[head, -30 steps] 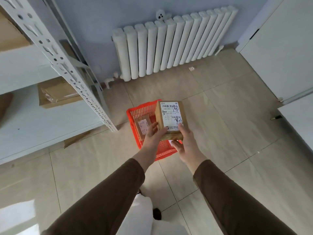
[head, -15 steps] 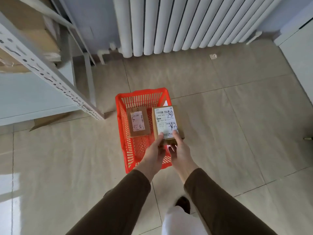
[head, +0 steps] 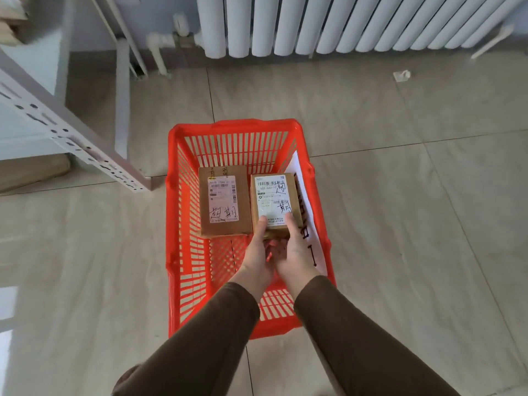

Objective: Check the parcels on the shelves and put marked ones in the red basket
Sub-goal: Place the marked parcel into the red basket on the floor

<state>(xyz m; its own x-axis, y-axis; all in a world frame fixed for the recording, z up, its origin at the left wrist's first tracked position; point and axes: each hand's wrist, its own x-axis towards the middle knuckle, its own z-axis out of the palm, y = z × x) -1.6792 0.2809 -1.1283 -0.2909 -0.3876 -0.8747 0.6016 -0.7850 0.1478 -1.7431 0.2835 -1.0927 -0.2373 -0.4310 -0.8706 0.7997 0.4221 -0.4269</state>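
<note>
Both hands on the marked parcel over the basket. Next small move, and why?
Probably lower the parcel and let go: both hands, left and right, hold its near end inside the red basket, beside the second parcel already lying there.

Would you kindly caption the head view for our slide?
Both hands lower a marked parcel into the red basket beside another.

Tiled floor [head: 400,224], white radiator [head: 343,21], metal shelving [head: 71,135]

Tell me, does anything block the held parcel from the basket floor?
Nothing visible does. The held parcel, gripped by the left hand and right hand, hangs inside the red basket, beside the first parcel, not above it.
</note>
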